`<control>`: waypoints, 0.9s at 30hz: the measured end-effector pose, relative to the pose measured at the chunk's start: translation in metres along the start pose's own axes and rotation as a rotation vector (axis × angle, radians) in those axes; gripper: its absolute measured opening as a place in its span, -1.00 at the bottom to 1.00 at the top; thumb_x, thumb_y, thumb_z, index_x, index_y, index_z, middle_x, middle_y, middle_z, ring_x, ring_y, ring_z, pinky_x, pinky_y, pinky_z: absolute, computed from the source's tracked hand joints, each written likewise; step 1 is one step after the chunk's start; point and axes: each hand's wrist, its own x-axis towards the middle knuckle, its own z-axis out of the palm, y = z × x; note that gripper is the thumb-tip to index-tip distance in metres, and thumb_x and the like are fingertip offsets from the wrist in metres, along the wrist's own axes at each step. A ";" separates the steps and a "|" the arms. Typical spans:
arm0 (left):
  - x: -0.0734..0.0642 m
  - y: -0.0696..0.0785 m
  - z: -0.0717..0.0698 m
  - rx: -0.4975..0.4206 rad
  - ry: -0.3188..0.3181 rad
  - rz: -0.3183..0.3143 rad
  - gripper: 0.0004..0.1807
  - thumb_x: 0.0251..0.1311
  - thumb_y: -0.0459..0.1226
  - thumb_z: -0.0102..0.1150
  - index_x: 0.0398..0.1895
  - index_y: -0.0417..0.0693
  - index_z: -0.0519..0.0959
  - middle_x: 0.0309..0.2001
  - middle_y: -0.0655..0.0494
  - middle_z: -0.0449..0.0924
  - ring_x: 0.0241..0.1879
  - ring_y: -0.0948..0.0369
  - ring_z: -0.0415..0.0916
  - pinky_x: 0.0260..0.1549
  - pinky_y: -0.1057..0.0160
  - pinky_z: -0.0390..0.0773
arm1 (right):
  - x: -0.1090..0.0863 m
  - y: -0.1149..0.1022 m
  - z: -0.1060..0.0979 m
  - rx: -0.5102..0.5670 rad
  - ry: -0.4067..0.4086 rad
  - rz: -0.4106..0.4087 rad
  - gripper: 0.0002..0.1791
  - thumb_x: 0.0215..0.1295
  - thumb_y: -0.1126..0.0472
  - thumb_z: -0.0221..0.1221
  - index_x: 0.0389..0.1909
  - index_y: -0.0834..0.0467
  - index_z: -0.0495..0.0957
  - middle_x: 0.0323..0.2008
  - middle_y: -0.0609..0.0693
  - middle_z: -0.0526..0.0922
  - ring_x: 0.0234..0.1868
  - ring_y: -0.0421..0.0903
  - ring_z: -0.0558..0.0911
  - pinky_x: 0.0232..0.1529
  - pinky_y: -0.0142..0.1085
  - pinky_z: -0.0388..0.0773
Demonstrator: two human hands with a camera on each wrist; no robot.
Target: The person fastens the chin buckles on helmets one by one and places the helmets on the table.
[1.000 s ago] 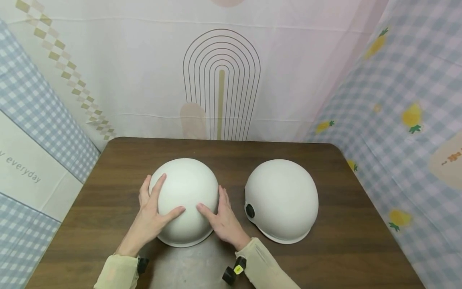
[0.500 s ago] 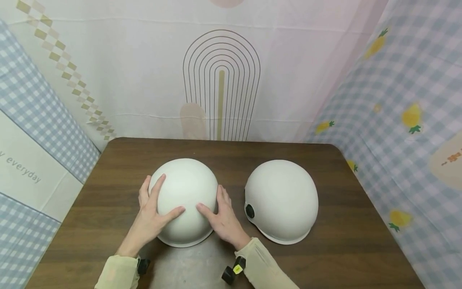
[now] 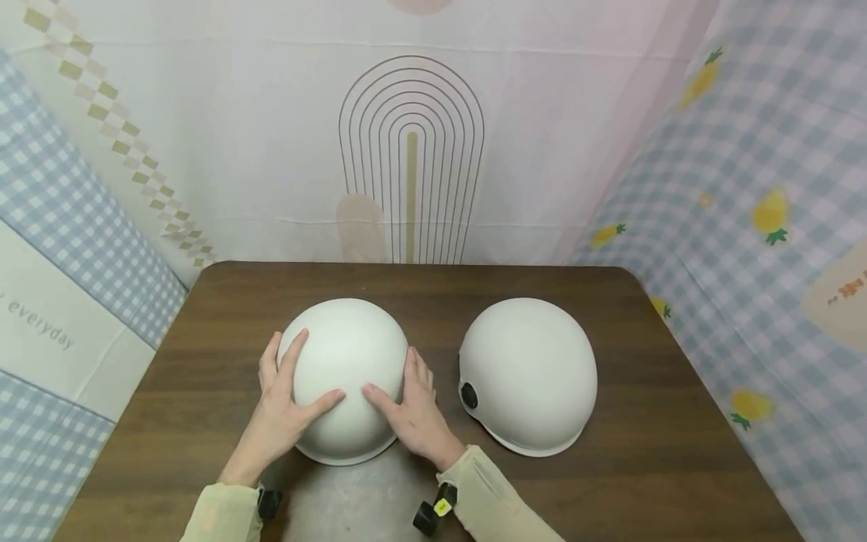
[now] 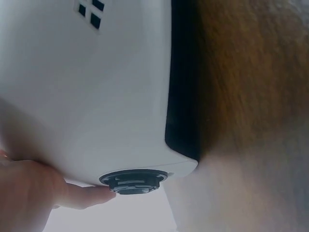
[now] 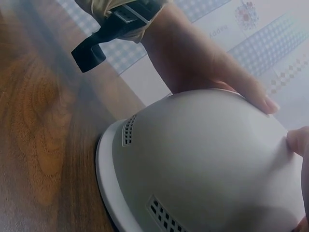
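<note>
Two white helmets stand dome up on the table. Both of my hands hold the left helmet [image 3: 352,342], one at each side. My left hand [image 3: 280,406] spreads its fingers over the left flank; its thumb lies across the front of the dome. My right hand [image 3: 416,414] lies along the right flank, its thumb pointing towards the other thumb. In the left wrist view, a left finger [image 4: 87,195] reaches a black round knob [image 4: 134,181] on the helmet's side. The dome hides some fingertips. The right wrist view shows vent slots [image 5: 164,215] near the rim.
Right of the held helmet stands the second helmet [image 3: 531,369], with a black round piece [image 3: 469,395] on its left side. The brown wooden table [image 3: 650,452] has a greyish patch [image 3: 359,504] at the front. A printed curtain [image 3: 271,150] hangs behind.
The head view has shifted very slightly. Both hands and both helmets keep their places.
</note>
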 end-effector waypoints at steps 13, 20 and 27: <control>0.001 -0.001 0.002 -0.017 0.017 0.025 0.09 0.03 -0.04 0.46 0.53 0.47 -0.07 0.52 0.02 -0.49 0.38 -0.29 -0.13 0.02 -0.49 0.18 | 0.003 0.007 0.002 -0.028 -0.001 0.087 0.23 0.12 -0.50 0.09 0.55 0.12 -0.25 0.51 0.25 -0.19 0.48 0.26 -0.11 0.29 0.35 -0.09; 0.000 -0.003 0.003 -0.013 0.030 0.023 0.10 0.01 -0.04 0.47 0.53 0.46 -0.07 0.52 -0.01 -0.46 0.38 -0.29 -0.12 0.02 -0.48 0.19 | 0.004 0.009 0.001 -0.002 -0.023 0.115 0.22 0.10 -0.50 0.11 0.53 0.13 -0.19 0.48 0.19 -0.09 0.43 0.19 0.07 0.26 0.23 0.14; -0.002 -0.003 0.003 -0.023 0.040 0.021 0.10 0.01 -0.03 0.47 0.53 0.49 -0.06 0.52 -0.01 -0.45 0.37 -0.29 -0.09 0.02 -0.48 0.19 | 0.003 0.009 0.001 0.010 -0.005 0.103 0.20 0.08 -0.48 0.15 0.52 0.14 -0.12 0.44 0.17 0.01 0.38 0.17 0.14 0.24 0.21 0.19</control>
